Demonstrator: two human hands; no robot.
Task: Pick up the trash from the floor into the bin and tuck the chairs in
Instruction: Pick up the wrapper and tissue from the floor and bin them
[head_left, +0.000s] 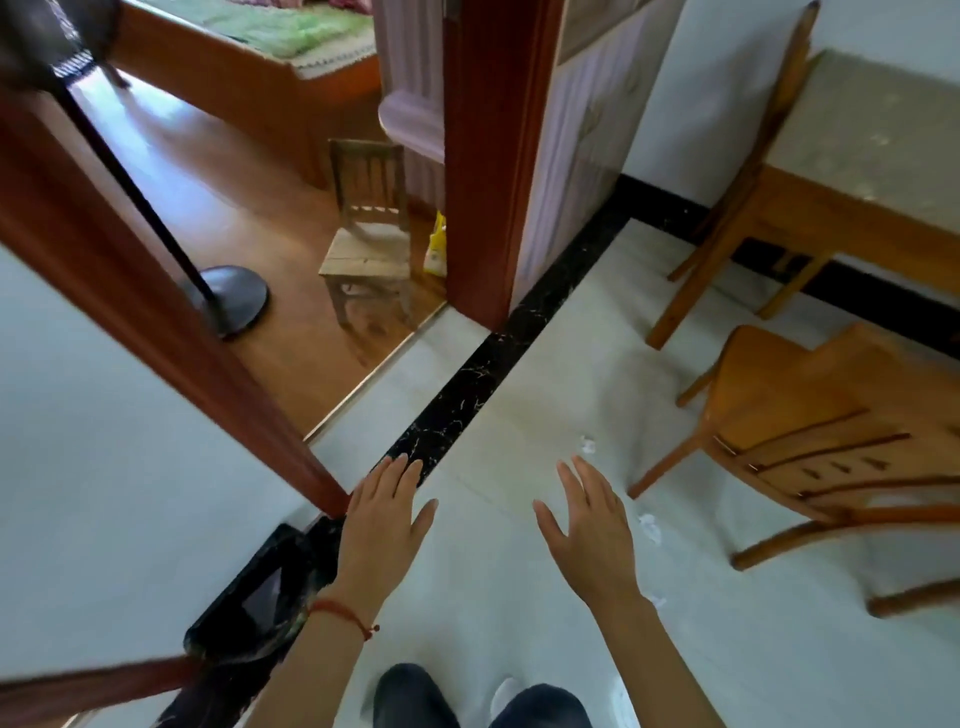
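Small white paper scraps lie on the pale tiled floor: one scrap (588, 445) just beyond my right hand's fingertips, another scrap (650, 527) to the right of that hand, a third scrap (658, 603) by my right wrist. My left hand (387, 512) and my right hand (587, 527) hover over the floor, palms down, fingers spread, both holding nothing. An orange wooden chair (810, 431) stands pulled out at the right. A second chair (748, 171) stands against the table (872, 130) at the top right. A black bin (254, 603) sits at the lower left by the wall.
A red-brown door frame (483, 156) opens onto a room with a wooden floor, a small old wooden chair (366, 244), a fan stand base (228, 299) and a bed (260, 36). A black tile strip (483, 374) crosses the floor. My knees show at the bottom.
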